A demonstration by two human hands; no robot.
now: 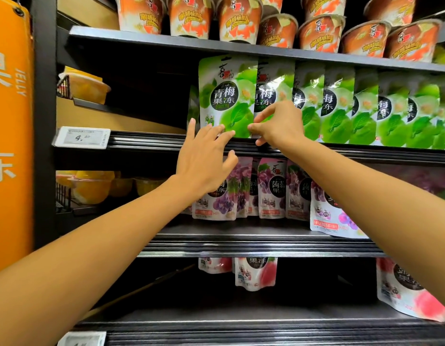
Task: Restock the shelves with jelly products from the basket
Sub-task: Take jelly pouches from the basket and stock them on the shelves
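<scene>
1. Far left, an orange banner with "JELLY" printed on it hangs down the side of the rack.
2. Just right of that, a price tag is clipped to the front lip of the middle shelf. It reads 4-something, and the small digits are too blurry to make out. Some yellow cups sit up behind it.
3. The left hand is reaching up with its fingers spread and pretty much straight. The fingertips touch the bottom of the green pouch, but it's not gripping anything.
4. That green pouch stands upright at the front of the middle shelf. It's the leftmost of the greens and overlaps the one behind it.
5. The right hand is at the pouch's lower right edge. Thumb and forefinger pinch that edge, and the other fingers curl underneath.
6. The green row carries on to the right, all upright and overlapping like cards.
7. Orange tubs are crammed along the shelf above.
8. One level down, purple pouches stand partly hidden behind both forearms.
9. Pink pouches are on the level below those.
</scene>
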